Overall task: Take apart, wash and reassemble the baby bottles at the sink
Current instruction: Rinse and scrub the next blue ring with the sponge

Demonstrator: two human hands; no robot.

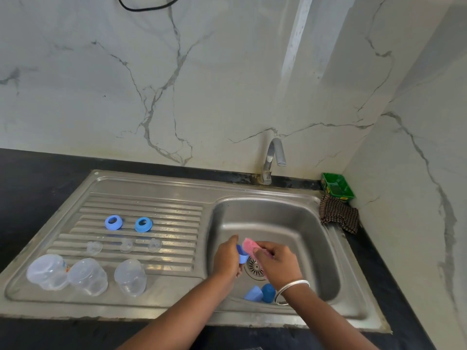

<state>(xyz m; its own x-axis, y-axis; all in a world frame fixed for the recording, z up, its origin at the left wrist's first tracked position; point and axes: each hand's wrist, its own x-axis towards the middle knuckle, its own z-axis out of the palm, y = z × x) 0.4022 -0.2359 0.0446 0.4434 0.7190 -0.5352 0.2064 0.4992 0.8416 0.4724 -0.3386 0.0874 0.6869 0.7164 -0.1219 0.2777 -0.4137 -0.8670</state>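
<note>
Scrubbing over the sink basin (pixel 290 223), right hand (pixel 276 263) pinched a pink sponge (pixel 250 245) against the blue cap (pixel 242 255) gripped in the left hand (pixel 226 256); 3 clear bottles (pixel 87 275) sat on the drainboard (pixel 141 205), near left.

A brushed stainless steel sink (pixel 278 218) is showing a dull sheen, with a ribbed metal draining board (pixel 141 213). A polished metal tap (pixel 274 157) is gleaming. Clear glossy plastic bottles (pixel 87 276) and translucent soft-looking teats (pixel 126 245) are lying beside matt blue plastic rings (pixel 114 221). A pink, rough-textured sponge (pixel 249 245) is showing. The wall (pixel 202 84) is glossy veined marble. The counter (pixel 38 168) is dark matt stone. A checked woven cloth (pixel 338 215) is lying crumpled.
</note>
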